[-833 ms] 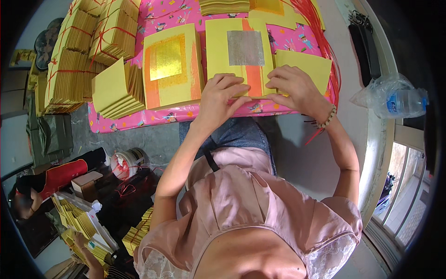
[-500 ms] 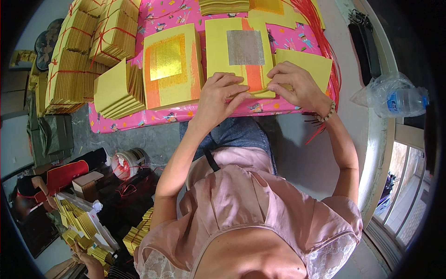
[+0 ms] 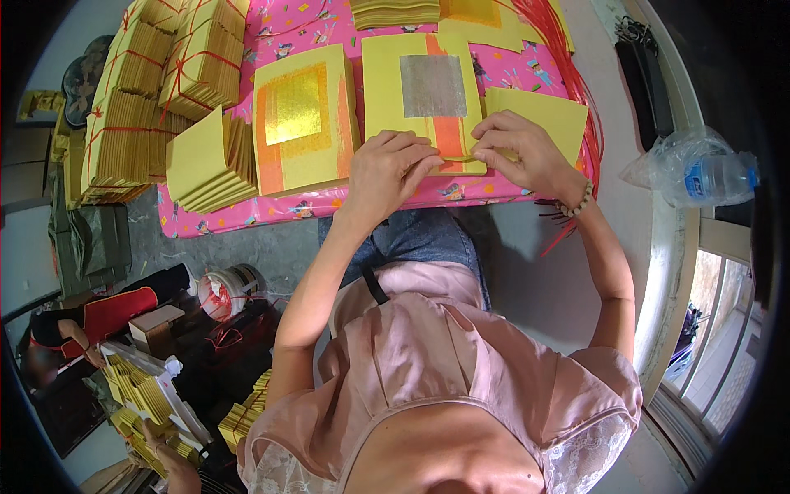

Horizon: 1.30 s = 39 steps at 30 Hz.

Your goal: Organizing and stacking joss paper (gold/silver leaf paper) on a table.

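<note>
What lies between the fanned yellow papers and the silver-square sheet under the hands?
A yellow paper stack with a gold square on top, on the pink tablecloth; the head view shows it.

Far right: clear plastic bottle [image 3: 714, 179], blue label, near long black object [image 3: 645, 99]. Lower left: white bucket [image 3: 242, 283], red contents, near small box [image 3: 156, 326].

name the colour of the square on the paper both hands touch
Silver-grey; the square shows best in the head view.
</note>
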Motion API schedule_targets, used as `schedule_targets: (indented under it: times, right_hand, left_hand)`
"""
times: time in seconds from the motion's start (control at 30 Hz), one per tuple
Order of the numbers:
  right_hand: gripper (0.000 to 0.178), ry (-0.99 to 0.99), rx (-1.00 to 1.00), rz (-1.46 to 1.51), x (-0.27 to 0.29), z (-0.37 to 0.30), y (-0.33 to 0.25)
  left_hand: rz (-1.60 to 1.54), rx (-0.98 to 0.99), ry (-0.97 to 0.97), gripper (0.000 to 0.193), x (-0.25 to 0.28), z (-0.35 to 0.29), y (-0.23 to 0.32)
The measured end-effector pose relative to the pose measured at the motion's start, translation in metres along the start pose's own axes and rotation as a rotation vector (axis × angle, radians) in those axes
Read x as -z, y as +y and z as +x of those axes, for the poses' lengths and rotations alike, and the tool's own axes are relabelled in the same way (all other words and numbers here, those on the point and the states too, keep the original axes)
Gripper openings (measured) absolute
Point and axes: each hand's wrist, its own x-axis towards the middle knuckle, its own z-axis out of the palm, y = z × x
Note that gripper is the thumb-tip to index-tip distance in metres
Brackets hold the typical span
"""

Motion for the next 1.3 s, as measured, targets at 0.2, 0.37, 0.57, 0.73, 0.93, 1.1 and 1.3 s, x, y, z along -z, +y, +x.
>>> schedule_targets:
  times: [0.2, 0.37, 0.57, 0.73, 0.93, 1.1, 1.3]
  right_hand:
    - [0.032, 0.179, 0.161, -0.299, -0.012, 0.009, -0.025]
    - [0.024, 0.026, 0.08, -0.286, -0.008, 0.019, -0.019]
    - [0.018, 0.151, 0.02, -0.089, 0.01, 0.06, 0.001]
    - [0.019, 0.168, -0.074, -0.043, 0.03, 0.104, 0.032]
    - [0.022, 0.125, -0.093, -0.148, 0.024, 0.142, 0.083]
    - [0.027, 0.071, -0.152, -0.282, 0.02, 0.152, 0.095]
    - [0.028, 0.031, -0.162, -0.264, 0.016, 0.166, 0.097]
  left_hand:
    - [0.102, -0.026, -0.049, 0.017, 0.005, 0.005, 0.001]
    - [0.074, 0.06, -0.093, 0.031, 0.01, 0.012, 0.008]
    - [0.261, -0.182, 0.198, 0.05, 0.017, 0.016, 0.011]
    - [0.23, -0.154, 0.088, 0.062, 0.005, 0.03, 0.002]
    - [0.337, 0.0, -0.071, 0.08, -0.013, 0.049, -0.016]
    - [0.343, 0.033, -0.092, 0.084, -0.024, 0.055, -0.029]
    - [0.353, 0.054, -0.106, 0.083, -0.028, 0.057, -0.033]
